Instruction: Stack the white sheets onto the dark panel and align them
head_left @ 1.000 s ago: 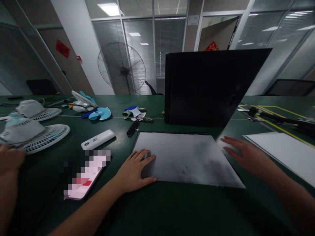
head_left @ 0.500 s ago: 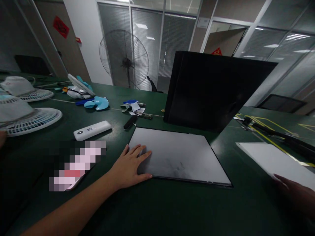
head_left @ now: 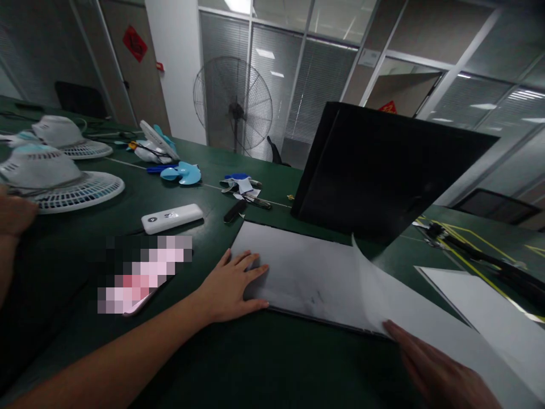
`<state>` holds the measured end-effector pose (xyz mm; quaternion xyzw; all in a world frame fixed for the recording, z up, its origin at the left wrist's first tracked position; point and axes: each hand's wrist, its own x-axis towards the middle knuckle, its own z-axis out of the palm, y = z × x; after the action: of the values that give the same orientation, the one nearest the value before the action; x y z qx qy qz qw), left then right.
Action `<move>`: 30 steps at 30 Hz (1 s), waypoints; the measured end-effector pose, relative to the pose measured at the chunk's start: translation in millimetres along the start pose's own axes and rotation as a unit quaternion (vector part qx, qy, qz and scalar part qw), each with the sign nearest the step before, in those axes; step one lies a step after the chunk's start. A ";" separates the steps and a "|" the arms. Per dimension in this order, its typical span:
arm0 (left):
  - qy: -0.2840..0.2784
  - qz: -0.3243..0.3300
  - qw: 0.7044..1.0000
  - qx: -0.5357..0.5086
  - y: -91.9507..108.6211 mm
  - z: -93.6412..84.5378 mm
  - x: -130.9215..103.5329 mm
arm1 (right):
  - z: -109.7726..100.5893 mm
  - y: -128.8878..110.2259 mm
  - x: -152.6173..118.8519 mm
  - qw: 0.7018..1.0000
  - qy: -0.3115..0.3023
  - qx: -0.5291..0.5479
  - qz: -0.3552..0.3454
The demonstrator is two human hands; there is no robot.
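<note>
My left hand (head_left: 234, 284) lies flat, fingers spread, on the left part of a grey rectangular panel with a thin dark frame (head_left: 298, 267). Faint dark smudges mark the panel near its front edge. On the right, my right hand (head_left: 438, 363) pinches the near edge of a thin white sheet (head_left: 409, 301). The sheet's left edge curls upward over the panel's right end, and its other end stretches to the right. How the fingers sit beneath the sheet is hidden.
Behind the panel stands a large black panel-shaped case (head_left: 395, 176). A white stack or board (head_left: 481, 289) lies at right. A white power bank (head_left: 172, 218), a blurred-out phone (head_left: 149, 278) and fan parts (head_left: 80, 190) lie at left. Another person's hand (head_left: 17, 213) is at the left edge.
My right hand has moved left, bringing the thin white sheet from the right over the panel's right end. My left hand stays on the panel. The view has shifted slightly.
</note>
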<state>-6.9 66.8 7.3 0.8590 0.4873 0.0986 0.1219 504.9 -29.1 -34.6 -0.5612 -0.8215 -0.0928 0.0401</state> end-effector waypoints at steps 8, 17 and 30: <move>0.022 -0.040 0.998 -0.038 1.3 -2.5 0.7 | -41.8 -149.8 133.3 0.985 -0.092 0.025 -0.141; 0.175 -0.173 0.959 -0.140 -9.4 -0.9 7.8 | -29.3 -168.5 157.5 0.971 -0.080 0.128 -0.184; 0.054 -0.177 0.982 0.037 -5.9 -9.4 16.0 | -38.5 -152.9 152.7 0.940 -0.092 0.234 -0.230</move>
<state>-6.3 84.6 15.3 0.7567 0.6408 0.1033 0.0789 305.3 49.0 12.7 -0.3381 -0.9268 0.1469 0.0722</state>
